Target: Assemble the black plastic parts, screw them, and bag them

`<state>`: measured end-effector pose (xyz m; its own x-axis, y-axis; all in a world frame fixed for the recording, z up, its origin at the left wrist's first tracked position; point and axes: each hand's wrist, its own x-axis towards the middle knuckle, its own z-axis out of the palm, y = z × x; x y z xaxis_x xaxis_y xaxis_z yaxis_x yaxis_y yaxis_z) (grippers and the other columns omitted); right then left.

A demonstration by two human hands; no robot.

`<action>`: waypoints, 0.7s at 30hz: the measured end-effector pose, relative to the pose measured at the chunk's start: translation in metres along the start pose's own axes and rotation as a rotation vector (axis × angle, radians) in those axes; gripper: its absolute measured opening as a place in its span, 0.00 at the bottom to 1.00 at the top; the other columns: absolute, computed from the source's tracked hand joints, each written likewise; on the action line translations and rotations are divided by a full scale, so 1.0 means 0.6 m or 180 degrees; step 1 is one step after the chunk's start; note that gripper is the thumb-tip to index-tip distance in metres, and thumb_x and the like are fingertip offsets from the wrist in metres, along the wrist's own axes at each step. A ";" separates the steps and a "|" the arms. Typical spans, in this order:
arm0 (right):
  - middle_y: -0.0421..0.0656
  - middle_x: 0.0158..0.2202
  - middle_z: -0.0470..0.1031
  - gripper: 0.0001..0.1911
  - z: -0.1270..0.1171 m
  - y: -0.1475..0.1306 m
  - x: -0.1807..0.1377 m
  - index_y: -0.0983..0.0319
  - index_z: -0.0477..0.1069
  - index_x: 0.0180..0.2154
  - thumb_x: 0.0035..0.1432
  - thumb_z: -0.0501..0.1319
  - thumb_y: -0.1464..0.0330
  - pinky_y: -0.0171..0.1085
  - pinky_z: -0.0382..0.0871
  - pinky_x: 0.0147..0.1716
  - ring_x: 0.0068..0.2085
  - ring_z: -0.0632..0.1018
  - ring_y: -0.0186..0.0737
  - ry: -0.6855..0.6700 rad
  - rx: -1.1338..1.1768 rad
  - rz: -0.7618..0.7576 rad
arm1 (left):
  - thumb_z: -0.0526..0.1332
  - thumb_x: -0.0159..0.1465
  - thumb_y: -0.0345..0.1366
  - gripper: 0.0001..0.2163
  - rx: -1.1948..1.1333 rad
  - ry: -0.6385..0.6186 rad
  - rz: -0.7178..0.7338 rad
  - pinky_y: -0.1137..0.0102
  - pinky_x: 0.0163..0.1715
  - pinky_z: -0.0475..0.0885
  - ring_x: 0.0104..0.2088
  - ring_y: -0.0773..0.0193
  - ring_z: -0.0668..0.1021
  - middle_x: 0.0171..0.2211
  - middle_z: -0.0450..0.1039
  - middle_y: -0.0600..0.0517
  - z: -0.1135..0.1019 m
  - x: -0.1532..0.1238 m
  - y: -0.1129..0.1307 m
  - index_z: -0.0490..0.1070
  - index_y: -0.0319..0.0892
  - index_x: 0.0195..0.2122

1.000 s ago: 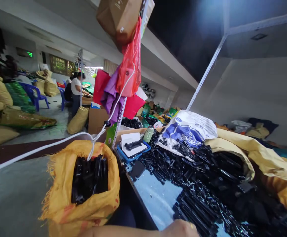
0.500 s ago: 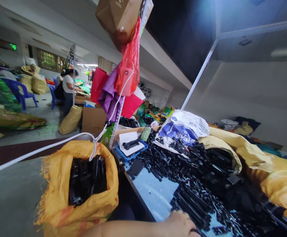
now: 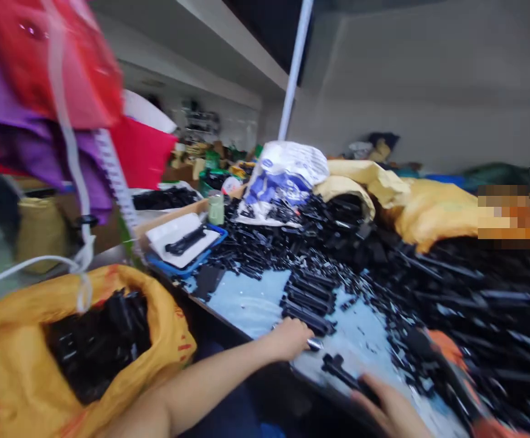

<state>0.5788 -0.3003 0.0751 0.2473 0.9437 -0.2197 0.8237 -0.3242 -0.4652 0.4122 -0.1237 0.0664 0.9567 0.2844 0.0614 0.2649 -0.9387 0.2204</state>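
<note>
My left hand (image 3: 292, 339) is closed at the table's near edge. A shiny metal rod-like piece (image 3: 314, 344) sticks out of its fingers; what kind it is I cannot make out. Just beyond lies a row of long black plastic parts (image 3: 308, 298). My right hand (image 3: 390, 404), blurred, has its thumb and fingers around the end of another long black part (image 3: 340, 371) with a wider, cross-shaped far end. Around them the light blue tabletop (image 3: 247, 301) shows between scattered small black and metal pieces (image 3: 360, 286).
A yellow sack (image 3: 165, 316) of black parts stands open at the left. A blue tray (image 3: 185, 264), a greenish jar (image 3: 216, 208) and a white-and-blue bag (image 3: 287, 173) sit at the back. Yellow sacks (image 3: 442, 210) and heaped black parts (image 3: 484, 298) fill the right, near a person's orange sleeve.
My view has swung right and down toward the table. My right hand with the black part has come into view. My left hand now shows a metal piece.
</note>
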 end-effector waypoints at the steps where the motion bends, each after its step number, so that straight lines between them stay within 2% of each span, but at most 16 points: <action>1: 0.42 0.35 0.74 0.13 0.004 0.002 0.001 0.54 0.70 0.35 0.56 0.52 0.56 0.41 0.67 0.38 0.39 0.75 0.47 0.0069 -0.0098 -0.0131 | 0.55 0.59 0.37 0.10 -0.0063 -0.0034 0.0031 0.66 0.35 0.67 0.38 0.57 0.73 0.36 0.71 0.46 -0.006 0.001 -0.001 0.67 0.39 0.40; 5: 0.43 0.34 0.73 0.15 0.008 -0.005 0.018 0.59 0.68 0.36 0.58 0.51 0.56 0.35 0.64 0.33 0.36 0.75 0.42 0.0050 -0.0557 -0.0420 | 0.49 0.63 0.35 0.14 -0.0271 -0.0214 0.0226 0.66 0.42 0.65 0.43 0.59 0.70 0.41 0.68 0.47 -0.011 0.018 -0.003 0.62 0.40 0.48; 10: 0.43 0.34 0.72 0.18 0.003 -0.015 0.036 0.61 0.68 0.36 0.59 0.50 0.54 0.33 0.59 0.29 0.33 0.74 0.39 0.0066 -0.0945 -0.0478 | 0.46 0.63 0.36 0.16 -0.0388 -0.0335 0.0237 0.64 0.45 0.62 0.45 0.59 0.68 0.43 0.66 0.47 -0.008 0.034 0.001 0.60 0.41 0.51; 13: 0.42 0.32 0.71 0.18 0.001 -0.019 0.037 0.61 0.67 0.35 0.59 0.50 0.54 0.33 0.57 0.27 0.32 0.73 0.38 0.0064 -0.1050 -0.0537 | 0.49 0.61 0.47 0.19 -0.0460 -0.0330 0.0199 0.62 0.44 0.62 0.45 0.56 0.67 0.43 0.66 0.47 -0.009 0.036 0.005 0.61 0.42 0.49; 16: 0.42 0.32 0.71 0.18 0.000 -0.029 0.035 0.61 0.66 0.34 0.59 0.49 0.54 0.33 0.55 0.25 0.31 0.73 0.37 0.0139 -0.1116 -0.0516 | 0.57 0.50 0.57 0.29 -0.0542 -0.0314 0.0171 0.62 0.42 0.63 0.43 0.54 0.68 0.42 0.66 0.47 -0.010 0.032 0.005 0.61 0.42 0.48; 18: 0.42 0.32 0.70 0.18 0.000 -0.039 0.033 0.61 0.66 0.35 0.60 0.48 0.54 0.33 0.56 0.26 0.32 0.72 0.38 0.0241 -0.1165 -0.0467 | 0.61 0.46 0.56 0.32 -0.0591 -0.0247 0.0186 0.62 0.42 0.64 0.43 0.54 0.69 0.42 0.66 0.47 -0.010 0.028 0.002 0.60 0.42 0.48; 21: 0.43 0.33 0.70 0.17 -0.003 -0.053 0.031 0.61 0.65 0.36 0.61 0.47 0.56 0.35 0.57 0.28 0.34 0.71 0.39 0.0354 -0.1315 -0.0457 | 0.61 0.50 0.50 0.25 -0.0673 -0.0103 0.0283 0.65 0.39 0.65 0.41 0.57 0.70 0.40 0.67 0.48 -0.009 0.022 -0.004 0.60 0.42 0.46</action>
<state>0.5585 -0.2722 0.0874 0.1502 0.9859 -0.0740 0.9827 -0.1571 -0.0978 0.4236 -0.1166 0.0722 0.9795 0.1927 0.0592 0.1514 -0.8972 0.4149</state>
